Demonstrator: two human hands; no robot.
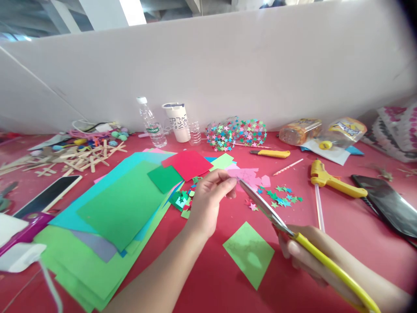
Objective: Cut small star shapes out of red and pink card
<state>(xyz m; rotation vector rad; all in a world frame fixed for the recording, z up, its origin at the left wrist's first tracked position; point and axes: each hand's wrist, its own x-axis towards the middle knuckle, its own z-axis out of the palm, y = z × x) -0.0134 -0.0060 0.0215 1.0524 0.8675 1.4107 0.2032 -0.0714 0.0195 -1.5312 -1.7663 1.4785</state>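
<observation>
My right hand (302,252) is closed around a pair of scissors (270,211) with long yellow handles. The blades point up and to the left, and their tips come close to the fingertips of my left hand (211,195). Thumb and forefinger of that hand are pinched together; whatever sits between them is too small or hidden to name. Below the blades, a light green paper square (249,256) lies on the red table with faint marks and a shadow on it. Small paper stars (283,198) and pink paper scraps (249,176) lie beyond the hands.
Stacked coloured paper (124,204) spreads across the left, near wooden sticks (87,158) and a phone (48,195). Along the back are a water bottle (153,126), a white cup (177,121) and star-filled containers (236,134). A yellow cutter (270,153) and glue gun (335,180) lie right.
</observation>
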